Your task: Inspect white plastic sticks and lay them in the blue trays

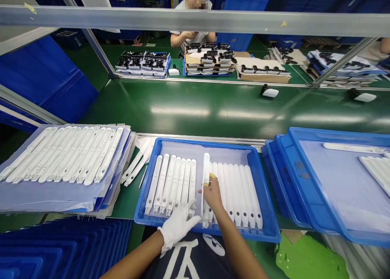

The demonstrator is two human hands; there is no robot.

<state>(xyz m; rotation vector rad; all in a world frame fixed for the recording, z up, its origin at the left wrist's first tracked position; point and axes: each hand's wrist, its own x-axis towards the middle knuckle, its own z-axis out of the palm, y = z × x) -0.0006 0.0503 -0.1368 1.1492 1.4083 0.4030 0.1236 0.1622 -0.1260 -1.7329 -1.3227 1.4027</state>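
A blue tray (262,181) in front of me holds two rows of long white plastic strips (173,183). My right hand (212,195), bare with yellow finger cots, grips one white strip (206,169) standing on its edge in the middle of the tray. My left hand (178,226), in a white glove, rests at the tray's near edge with its fingers touching the lower end of the same strip.
A stack of sheets with more white strips (65,157) lies at left, and loose strips (135,165) lie beside it. Nested blue trays (304,181) stand at right. A green conveyor belt (213,108) runs behind. A person works across it among stacked black parts (210,55).
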